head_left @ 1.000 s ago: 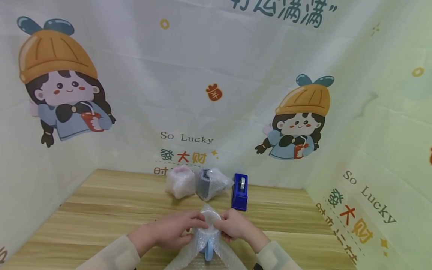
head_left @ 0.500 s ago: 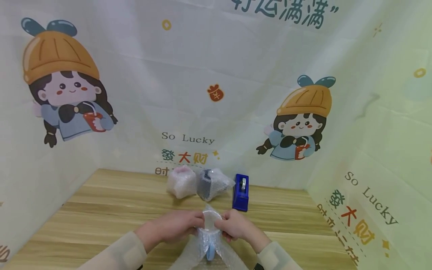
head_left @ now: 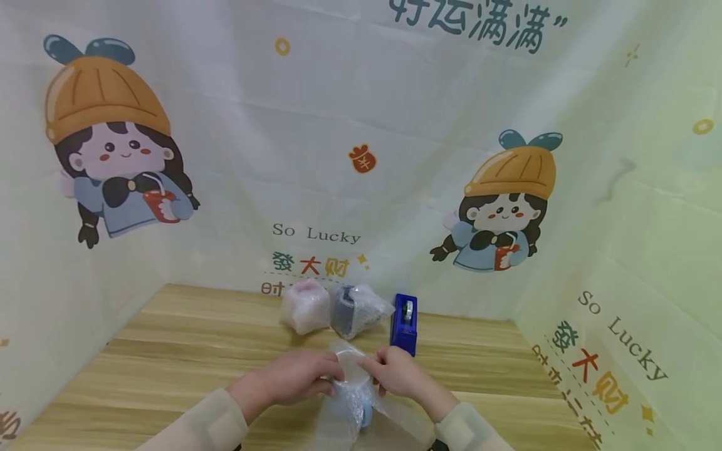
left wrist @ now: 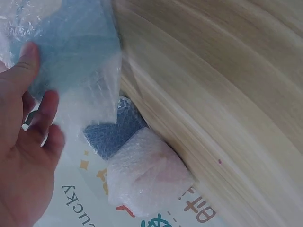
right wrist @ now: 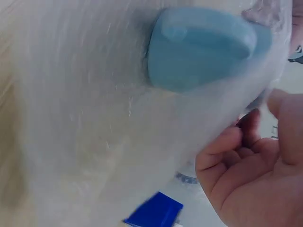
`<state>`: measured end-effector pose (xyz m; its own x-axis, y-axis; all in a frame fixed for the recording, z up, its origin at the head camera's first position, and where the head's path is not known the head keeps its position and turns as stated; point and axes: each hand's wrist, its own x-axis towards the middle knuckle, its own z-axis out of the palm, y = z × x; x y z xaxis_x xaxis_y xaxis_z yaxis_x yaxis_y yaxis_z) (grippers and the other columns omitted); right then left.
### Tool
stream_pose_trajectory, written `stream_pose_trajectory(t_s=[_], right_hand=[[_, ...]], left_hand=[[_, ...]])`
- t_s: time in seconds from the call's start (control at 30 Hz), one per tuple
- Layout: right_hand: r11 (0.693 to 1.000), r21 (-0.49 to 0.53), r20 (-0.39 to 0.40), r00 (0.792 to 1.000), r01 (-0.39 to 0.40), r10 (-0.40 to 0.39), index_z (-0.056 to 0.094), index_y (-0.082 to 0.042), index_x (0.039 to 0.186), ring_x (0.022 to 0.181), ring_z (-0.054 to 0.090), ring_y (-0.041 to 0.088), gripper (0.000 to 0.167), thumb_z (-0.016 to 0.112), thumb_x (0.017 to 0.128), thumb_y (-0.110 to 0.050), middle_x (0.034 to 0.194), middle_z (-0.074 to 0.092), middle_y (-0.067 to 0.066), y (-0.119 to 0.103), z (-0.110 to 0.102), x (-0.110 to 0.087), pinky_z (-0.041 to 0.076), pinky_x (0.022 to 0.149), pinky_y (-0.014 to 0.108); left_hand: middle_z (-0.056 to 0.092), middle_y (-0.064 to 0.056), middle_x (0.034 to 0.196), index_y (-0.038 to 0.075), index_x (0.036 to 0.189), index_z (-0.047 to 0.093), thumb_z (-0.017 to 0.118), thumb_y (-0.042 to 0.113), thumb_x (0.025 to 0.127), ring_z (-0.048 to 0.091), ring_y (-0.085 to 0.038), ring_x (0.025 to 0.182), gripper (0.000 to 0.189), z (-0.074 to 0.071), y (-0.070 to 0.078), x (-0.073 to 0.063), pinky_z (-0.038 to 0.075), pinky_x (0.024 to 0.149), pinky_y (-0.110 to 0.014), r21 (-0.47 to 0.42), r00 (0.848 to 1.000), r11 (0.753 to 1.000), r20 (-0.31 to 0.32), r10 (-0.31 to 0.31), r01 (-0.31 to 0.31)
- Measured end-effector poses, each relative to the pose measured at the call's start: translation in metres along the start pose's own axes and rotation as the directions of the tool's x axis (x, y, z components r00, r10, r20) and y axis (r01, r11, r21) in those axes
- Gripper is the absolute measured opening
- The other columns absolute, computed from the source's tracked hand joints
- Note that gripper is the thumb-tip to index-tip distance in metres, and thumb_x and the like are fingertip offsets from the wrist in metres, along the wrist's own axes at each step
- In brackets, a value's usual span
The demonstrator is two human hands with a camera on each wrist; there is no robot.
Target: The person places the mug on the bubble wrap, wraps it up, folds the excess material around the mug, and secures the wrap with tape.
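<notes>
A light blue mug [head_left: 366, 414] stands on the table between my hands, its handle towards me, with clear bubble wrap [head_left: 338, 416] around it. Loose flaps of the wrap spread forward and partly veil the mug. At the left of the rim, my left hand [head_left: 299, 376] pinches the wrap; its thumb lies on the wrapped side in the left wrist view. My right hand [head_left: 403, 376] pinches the wrap at the right of the rim. In the right wrist view the mug's handle [right wrist: 208, 30] shows beside a wide sheet of wrap, and that hand's fingers are curled.
Behind the hands sit two bubble-wrapped things, one pinkish [head_left: 306, 307] and one dark blue-grey [head_left: 345, 310]. Right of them stands a blue tape dispenser [head_left: 403, 324] with a roll in it. A printed cloth [head_left: 225, 156] hangs around the wooden table [head_left: 186, 351].
The mug's handle has shifted to the right. The left flap of wrap has swung inward across the mug's front, and the right flap has spread further right. Both hands stay at the rim.
</notes>
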<state>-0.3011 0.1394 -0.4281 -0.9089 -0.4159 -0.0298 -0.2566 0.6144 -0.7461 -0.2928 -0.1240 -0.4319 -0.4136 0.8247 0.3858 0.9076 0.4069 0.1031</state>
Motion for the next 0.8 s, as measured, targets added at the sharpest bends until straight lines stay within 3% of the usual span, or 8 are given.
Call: stream_pose_trajectory(t_s=[0.13,0.27,0.4,0.53,0.67,0.8], right_hand=[[0.998,-0.035,-0.032,0.998,0.054,-0.055,0.065,-0.009,0.09,0.065,0.062,0.012,0.031,0.068,0.107,-0.034,0.076,0.065,-0.003,-0.004,-0.008,-0.005,0.048,0.058,0.026],[0.994,-0.075,-0.039,0.995,0.085,-0.088,0.065,-0.008,0.096,0.072,0.055,0.012,0.02,0.073,0.102,-0.026,0.08,0.061,-0.003,-0.006,-0.011,-0.008,0.044,0.06,0.023],[0.991,-0.083,-0.055,0.992,0.105,-0.11,0.062,-0.008,0.098,0.076,0.055,0.012,0.018,0.074,0.1,-0.022,0.084,0.06,-0.002,-0.005,-0.009,-0.008,0.045,0.063,0.023],[0.988,-0.104,-0.096,0.987,0.115,-0.125,0.062,-0.007,0.097,0.078,0.055,0.012,0.018,0.076,0.098,-0.018,0.086,0.061,-0.001,-0.004,-0.006,-0.004,0.046,0.068,0.024],[0.988,-0.104,-0.112,0.986,0.111,-0.122,0.063,-0.005,0.098,0.08,0.056,0.012,0.018,0.077,0.098,-0.016,0.087,0.063,0.0,-0.004,-0.007,-0.001,0.048,0.07,0.025],[0.991,-0.087,-0.105,0.989,0.099,-0.108,0.063,-0.005,0.101,0.083,0.058,0.012,0.018,0.076,0.1,-0.017,0.09,0.065,0.001,-0.004,-0.007,-0.002,0.05,0.072,0.026]], left_hand=[[0.076,0.009,0.1,0.019,0.104,0.081,0.083,0.031,0.094,0.064,-0.009,0.094,0.015,0.003,-0.001,0.001,0.053,0.086,-0.024,0.105,0.997,0.994,-0.068,0.04,-0.033],[0.072,0.0,0.128,0.026,0.105,0.086,0.084,0.04,0.091,0.06,-0.022,0.116,0.02,0.005,0.002,0.002,0.052,0.1,-0.04,0.159,0.995,0.984,-0.078,-0.066,0.077],[0.054,-0.009,0.165,0.029,0.107,0.088,0.087,0.042,0.089,0.046,-0.041,0.149,0.022,0.003,0.003,0.004,0.041,0.119,-0.065,0.069,0.976,0.973,-0.007,-0.22,0.22],[0.043,-0.01,0.175,0.027,0.107,0.089,0.088,0.04,0.088,0.032,-0.048,0.163,0.023,0.001,-0.003,0.009,0.028,0.127,-0.072,-0.063,0.952,0.952,0.08,-0.296,0.301],[0.052,-0.015,0.169,0.025,0.108,0.088,0.087,0.04,0.09,0.042,-0.045,0.159,0.023,0.001,-0.008,0.013,0.026,0.127,-0.073,-0.114,0.95,0.946,0.114,-0.289,0.302],[0.056,-0.018,0.164,0.023,0.112,0.087,0.085,0.038,0.093,0.054,-0.038,0.151,0.025,0.003,-0.008,0.011,0.031,0.124,-0.069,-0.144,0.952,0.944,0.117,-0.283,0.298]])
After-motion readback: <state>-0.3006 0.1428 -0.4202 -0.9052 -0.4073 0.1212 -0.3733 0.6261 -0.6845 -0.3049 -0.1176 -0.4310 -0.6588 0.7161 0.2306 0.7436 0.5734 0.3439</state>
